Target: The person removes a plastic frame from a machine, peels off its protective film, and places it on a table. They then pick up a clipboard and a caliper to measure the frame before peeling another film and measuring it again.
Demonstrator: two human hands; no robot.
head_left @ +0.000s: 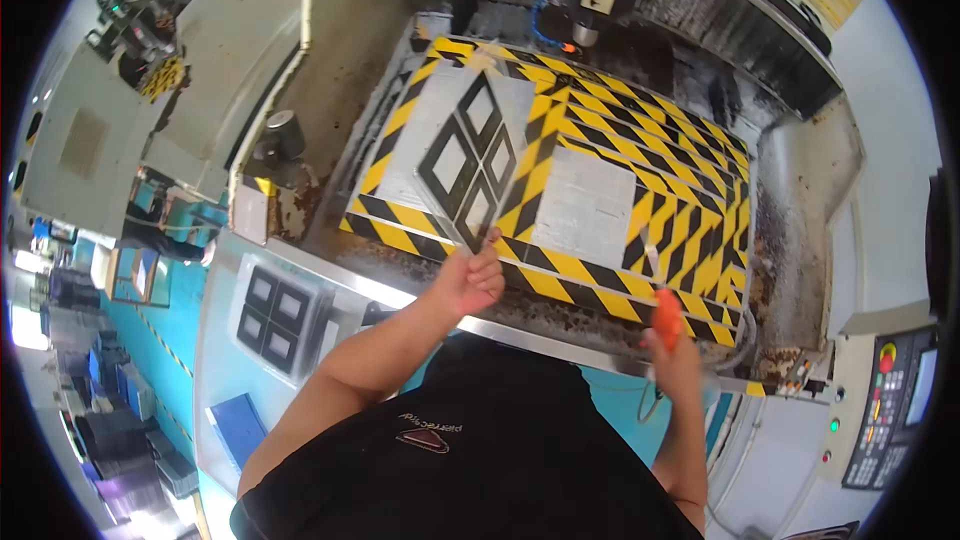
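My left hand (478, 282) is closed on the near corner of a clear panel (481, 166) bearing several black square frames. The panel is tilted up over the machine bed, and its far corner points away from me. In my right hand (676, 360) is an orange air gun (667, 315), gripped with its thin nozzle pointing away over the right part of the bed; a thin hose hangs below that hand. Under both lies the machine bed (590, 202), with bare metal areas bordered by yellow-and-black striped tape.
A machine spindle (586, 32) with a blue hose hangs beyond the bed. On the left side table (225, 285) lies a stack of similar framed panels (272, 318), with a blue pad (237, 427) nearer me. At right stands a control panel (885, 415). A metal rim (540, 342) runs along the front.
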